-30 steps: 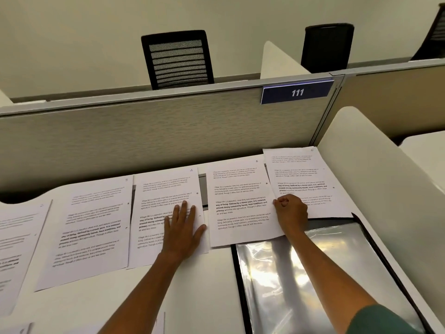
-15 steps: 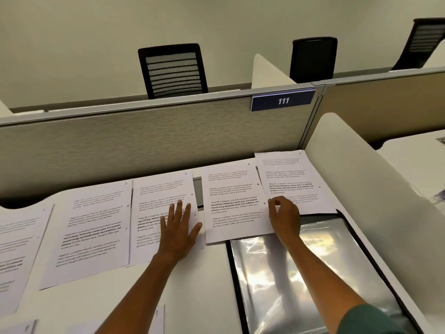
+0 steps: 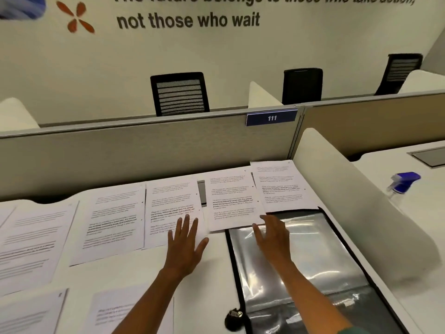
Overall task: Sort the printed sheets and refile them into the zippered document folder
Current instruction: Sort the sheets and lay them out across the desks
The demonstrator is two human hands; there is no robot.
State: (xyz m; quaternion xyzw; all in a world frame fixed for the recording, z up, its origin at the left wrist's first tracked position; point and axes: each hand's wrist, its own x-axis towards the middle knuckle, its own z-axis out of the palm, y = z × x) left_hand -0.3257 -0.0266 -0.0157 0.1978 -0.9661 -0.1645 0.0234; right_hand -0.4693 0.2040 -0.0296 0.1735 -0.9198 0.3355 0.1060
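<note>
Several printed sheets lie in a row on the bench. The left hand rests flat, fingers spread, on one sheet; the right hand, fingers relaxed, holds nothing above the open document folder.

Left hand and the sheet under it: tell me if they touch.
Touching. The head view shows the left hand lying flat, fingers spread, on the printed sheet.
</note>
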